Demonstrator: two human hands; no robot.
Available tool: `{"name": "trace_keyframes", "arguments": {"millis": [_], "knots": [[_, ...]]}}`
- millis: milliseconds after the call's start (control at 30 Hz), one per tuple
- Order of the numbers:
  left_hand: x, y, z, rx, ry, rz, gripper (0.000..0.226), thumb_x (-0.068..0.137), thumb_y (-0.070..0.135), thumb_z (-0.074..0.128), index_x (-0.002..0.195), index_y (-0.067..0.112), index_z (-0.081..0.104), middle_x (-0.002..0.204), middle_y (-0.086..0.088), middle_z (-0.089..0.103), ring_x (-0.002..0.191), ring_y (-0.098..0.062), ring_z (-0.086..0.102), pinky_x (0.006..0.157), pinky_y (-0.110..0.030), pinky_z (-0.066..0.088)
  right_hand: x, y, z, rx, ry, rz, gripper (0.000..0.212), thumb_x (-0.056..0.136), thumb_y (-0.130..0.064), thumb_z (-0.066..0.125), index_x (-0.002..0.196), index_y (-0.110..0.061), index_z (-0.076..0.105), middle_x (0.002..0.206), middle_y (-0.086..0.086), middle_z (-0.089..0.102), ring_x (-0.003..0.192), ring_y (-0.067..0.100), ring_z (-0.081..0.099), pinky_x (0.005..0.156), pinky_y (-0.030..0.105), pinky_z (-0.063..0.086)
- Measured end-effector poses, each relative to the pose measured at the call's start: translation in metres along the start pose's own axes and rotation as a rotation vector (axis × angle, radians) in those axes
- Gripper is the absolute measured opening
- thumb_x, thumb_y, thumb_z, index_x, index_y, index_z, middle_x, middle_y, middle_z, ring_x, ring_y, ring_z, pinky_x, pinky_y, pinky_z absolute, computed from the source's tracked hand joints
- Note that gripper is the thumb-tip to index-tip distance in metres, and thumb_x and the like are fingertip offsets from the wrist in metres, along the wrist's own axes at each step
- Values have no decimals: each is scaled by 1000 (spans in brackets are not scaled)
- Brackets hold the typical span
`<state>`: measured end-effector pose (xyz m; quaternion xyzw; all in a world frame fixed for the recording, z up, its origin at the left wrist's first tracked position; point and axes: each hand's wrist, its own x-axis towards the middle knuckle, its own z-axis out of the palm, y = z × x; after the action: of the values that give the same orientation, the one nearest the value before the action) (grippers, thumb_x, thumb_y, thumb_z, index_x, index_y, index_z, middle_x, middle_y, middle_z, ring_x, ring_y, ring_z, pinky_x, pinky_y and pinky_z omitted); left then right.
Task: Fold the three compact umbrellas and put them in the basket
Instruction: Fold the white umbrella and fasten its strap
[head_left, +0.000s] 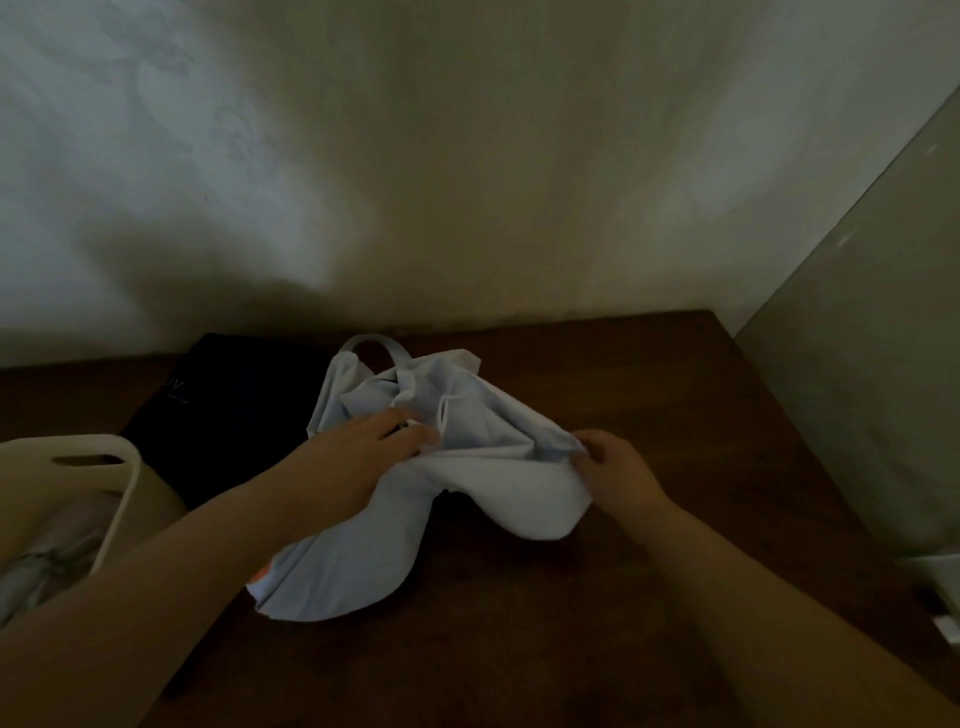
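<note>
Cream basket (122, 483) holds one pale folded umbrella (47, 566).

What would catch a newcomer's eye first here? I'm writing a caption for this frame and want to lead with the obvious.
The pale blue umbrella lies crumpled at the middle of the dark wooden table, with the left hand pressing its canopy and the right hand pinching a fold at its right edge. Behind it at the left lies a dark umbrella, and a cream basket sits at the left edge, something pale already inside.
</note>
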<state>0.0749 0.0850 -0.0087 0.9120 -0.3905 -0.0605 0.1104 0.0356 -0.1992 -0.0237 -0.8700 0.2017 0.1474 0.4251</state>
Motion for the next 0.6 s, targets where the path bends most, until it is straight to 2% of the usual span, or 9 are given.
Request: {"name": "trace_keyframes", "arguments": {"millis": [67,100,167,233,300,433,600], "knots": [[4,2,-1,-8,-8,14,56,88,8,55,135,34,39,141,7,36,122,-13,43,89,-24,46,0,1,-8,337,53,137,22,98,-11,44,117,-21,52,120,4,51,90,13,50,81,34,45],[5,4,-1,-3,-6,26,56,88,7,56,134,35,40,140,8,38,121,-13,44,89,-24,45,1,1,-12,555,47,207,23,97,-9,45,116,-20,51,124,7,49,94,17,52,81,36,48],[8,6,0,-4,13,48,57,86,4,56,132,34,42,138,8,41,118,-14,46,90,-24,43,3,2,-18,930,-52,305,34,95,-7,48,127,-17,47,131,12,45,105,27,54,81,41,52],[9,7,1,-7,2,40,56,86,3,55,132,34,42,138,8,40,119,-13,45,92,-25,43,4,4,-21,1099,-168,379,43,93,-15,53,135,-14,45,132,16,49,108,31,58,73,43,56],[9,6,2,-4,-3,39,57,86,3,55,131,35,42,138,9,40,118,-13,46,91,-26,46,2,4,-19,1152,-242,428,43,91,-23,56,133,-15,49,127,19,58,107,31,62,69,41,58],[8,6,4,0,12,78,59,83,-1,55,127,36,43,136,7,42,117,-15,48,90,-30,49,-4,6,-12,1221,-331,447,45,81,-34,62,122,-15,57,113,22,67,105,35,64,79,47,57],[3,4,6,5,64,62,54,83,-1,57,126,31,48,134,5,46,116,-16,50,88,-23,45,-15,7,-6,1031,-402,535,46,85,-54,54,114,-20,63,98,19,72,93,34,66,74,45,55]]}}
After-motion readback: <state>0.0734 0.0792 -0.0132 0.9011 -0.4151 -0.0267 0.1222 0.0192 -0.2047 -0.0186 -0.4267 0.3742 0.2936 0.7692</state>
